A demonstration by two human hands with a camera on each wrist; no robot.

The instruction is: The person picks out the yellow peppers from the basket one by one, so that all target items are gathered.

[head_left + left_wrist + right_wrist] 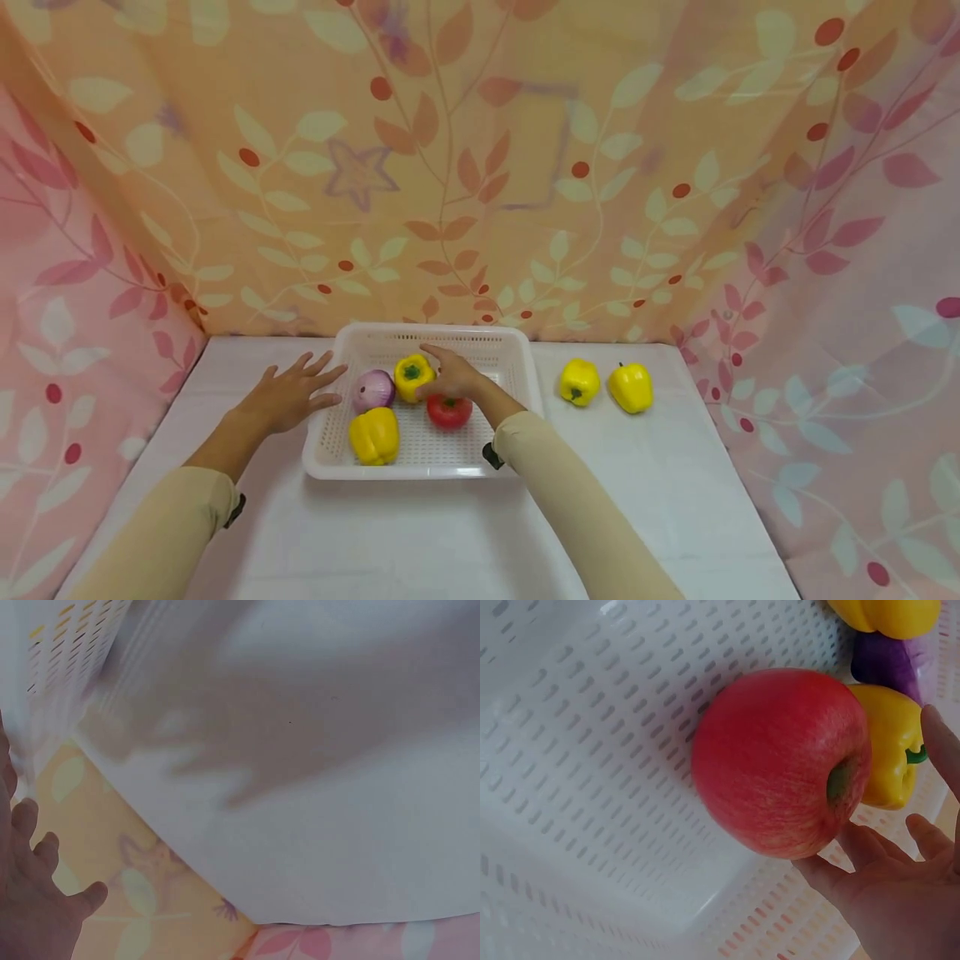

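A white perforated plastic basket (pixel 408 472) holds a purple onion (pixel 373 390), two yellow bell peppers and a red apple (pixel 450 414). One yellow bell pepper (pixel 375 437) lies at the front left; the other yellow bell pepper (pixel 412 375) stands behind it, stem showing. My right hand (pixel 459 379) reaches over the basket, fingers spread, between the rear pepper and the apple. The right wrist view has the apple (pixel 780 761) large, with fingertips right at its lower edge. My left hand (pixel 288 396) hovers at the basket's left rim with fingers spread, holding nothing.
Two more yellow bell peppers, one nearer (pixel 580 382) and one farther right (pixel 631 387), lie on the white table (pixel 420 542) right of the basket. Patterned cloth (pixel 480 167) hangs behind and along both sides.
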